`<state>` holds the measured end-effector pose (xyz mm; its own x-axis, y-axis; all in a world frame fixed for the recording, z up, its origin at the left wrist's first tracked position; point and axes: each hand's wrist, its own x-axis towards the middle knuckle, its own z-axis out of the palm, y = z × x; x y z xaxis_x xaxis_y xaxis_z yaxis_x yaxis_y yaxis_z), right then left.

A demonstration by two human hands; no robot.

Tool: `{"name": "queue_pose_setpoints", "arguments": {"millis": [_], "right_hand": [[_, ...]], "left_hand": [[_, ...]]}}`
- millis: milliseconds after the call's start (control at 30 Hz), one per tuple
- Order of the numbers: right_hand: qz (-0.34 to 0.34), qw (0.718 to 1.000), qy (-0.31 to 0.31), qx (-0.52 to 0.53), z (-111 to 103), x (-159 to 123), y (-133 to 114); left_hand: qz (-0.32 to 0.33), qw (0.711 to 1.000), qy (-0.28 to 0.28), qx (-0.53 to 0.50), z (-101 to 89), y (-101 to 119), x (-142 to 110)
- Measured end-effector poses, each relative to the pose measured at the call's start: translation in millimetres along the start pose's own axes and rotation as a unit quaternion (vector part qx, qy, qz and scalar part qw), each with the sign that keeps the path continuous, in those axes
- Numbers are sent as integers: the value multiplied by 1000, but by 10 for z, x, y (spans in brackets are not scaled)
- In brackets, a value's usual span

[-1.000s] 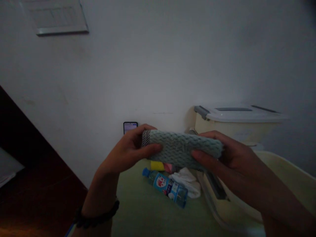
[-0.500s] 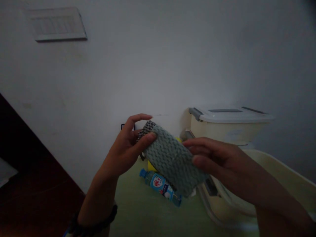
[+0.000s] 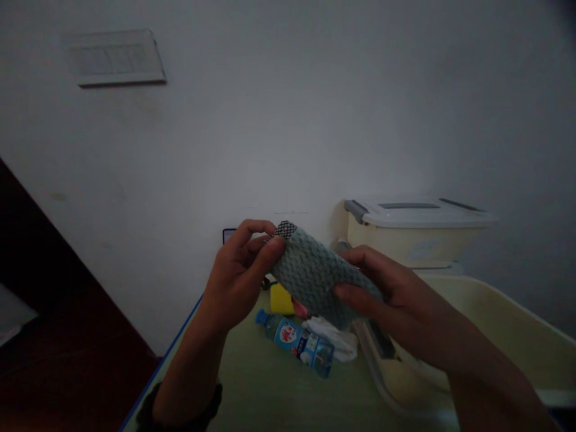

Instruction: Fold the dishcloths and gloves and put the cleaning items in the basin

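A folded grey-green cleaning cloth (image 3: 315, 270) with a woven texture and a black-and-white checked corner is held up in front of me, slanting down to the right. My left hand (image 3: 245, 270) pinches its upper left end between thumb and fingers. At the lower right end, my right hand (image 3: 382, 294) grips it with the thumb on top and fingers behind. Below the cloth lies a blue-capped bottle (image 3: 297, 345) of clear liquid with a blue label, on its side. Near it are a yellow item (image 3: 281, 299) and a crumpled white item (image 3: 335, 337), both partly covered by the cloth.
The green tabletop (image 3: 270, 402) has a blue edge on the left. An open cream bin (image 3: 508, 300) stands at the right, with a white-lidded storage box (image 3: 414, 237) behind it. A pale wall (image 3: 252, 120) with a switch panel (image 3: 117, 60) rises behind.
The cloth has tilted flatter and its lower end has risen, uncovering more of the yellow and white items. My right thumb has slid further in over the cloth. The view has shifted slightly.
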<state>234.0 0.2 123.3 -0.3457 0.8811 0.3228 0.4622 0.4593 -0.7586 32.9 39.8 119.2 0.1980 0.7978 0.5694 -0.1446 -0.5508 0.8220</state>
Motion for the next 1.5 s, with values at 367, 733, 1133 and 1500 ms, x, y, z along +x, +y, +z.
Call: {"name": "queue_pose_setpoints", "arguments": {"millis": [367,733,1133,1500], "right_hand": [[1,998,42,46,-39,-45,14],[17,995,42,84,-81,-58,-20],[-9,968,152,201,-17,27,-26],[-41,990,38,129,-90,-30,48]], "left_hand": [[-23,998,-50,-6,32,57,5],[78,990,16,119,73,-26,25],[294,905,-127,281,245,13,-86],[273,927,-106,235,76,-67,-26]]}}
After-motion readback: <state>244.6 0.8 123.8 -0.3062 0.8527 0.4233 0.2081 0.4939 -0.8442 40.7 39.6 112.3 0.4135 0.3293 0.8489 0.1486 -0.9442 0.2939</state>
